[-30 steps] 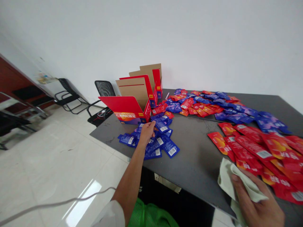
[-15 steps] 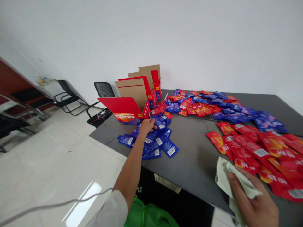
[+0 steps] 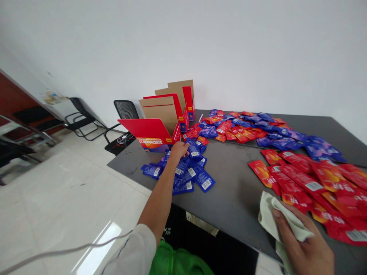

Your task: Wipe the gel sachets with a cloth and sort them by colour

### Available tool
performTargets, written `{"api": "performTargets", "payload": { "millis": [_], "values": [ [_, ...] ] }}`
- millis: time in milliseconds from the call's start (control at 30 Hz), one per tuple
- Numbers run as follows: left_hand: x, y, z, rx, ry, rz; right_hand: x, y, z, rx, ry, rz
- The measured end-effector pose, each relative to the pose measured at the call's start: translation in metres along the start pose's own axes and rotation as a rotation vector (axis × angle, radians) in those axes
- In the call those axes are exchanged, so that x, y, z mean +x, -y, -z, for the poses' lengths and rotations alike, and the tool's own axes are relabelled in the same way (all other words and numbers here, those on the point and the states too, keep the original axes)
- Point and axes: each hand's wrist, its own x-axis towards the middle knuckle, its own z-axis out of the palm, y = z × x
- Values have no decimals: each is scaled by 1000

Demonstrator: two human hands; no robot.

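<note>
My left hand (image 3: pixel 179 150) is closed on the edge of a blue pouch (image 3: pixel 194 152) with a white barcode label. That pouch lies over the top of a loose heap of blue pouches (image 3: pixel 183 176) near the table's left end. Part of the grip is hidden behind the back of the hand. In my right hand (image 3: pixel 308 244) is a folded pale green cloth (image 3: pixel 271 215), pinched between thumb and fingers above the table's front edge. Just beyond it spreads a pile of red pouches (image 3: pixel 304 183).
Several open red cartons (image 3: pixel 151 131) stand in a row at the left end of the grey table (image 3: pixel 229 179). Mixed red and blue pouches (image 3: pixel 237 128) lie along the back. Black chairs (image 3: pixel 126 110) are on the left, and a grey cable (image 3: pixel 86 246) crosses the lower left.
At my left hand, the blue pouch has shifted slightly and seems a little raised. My right hand keeps the cloth in nearly the same place. The view has tilted very slightly.
</note>
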Motion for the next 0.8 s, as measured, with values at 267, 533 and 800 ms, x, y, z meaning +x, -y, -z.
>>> {"api": "performTargets", "payload": {
  "millis": [267,533,800],
  "values": [
    [-6,-2,0,163,-168,-53,0,-2,0,12,20,-37],
    [0,-4,1,277,-247,-94,0,-4,0,35,20,5],
    [7,-2,1,335,-288,-83,0,-8,-1,-3,15,30]
  ]
}}
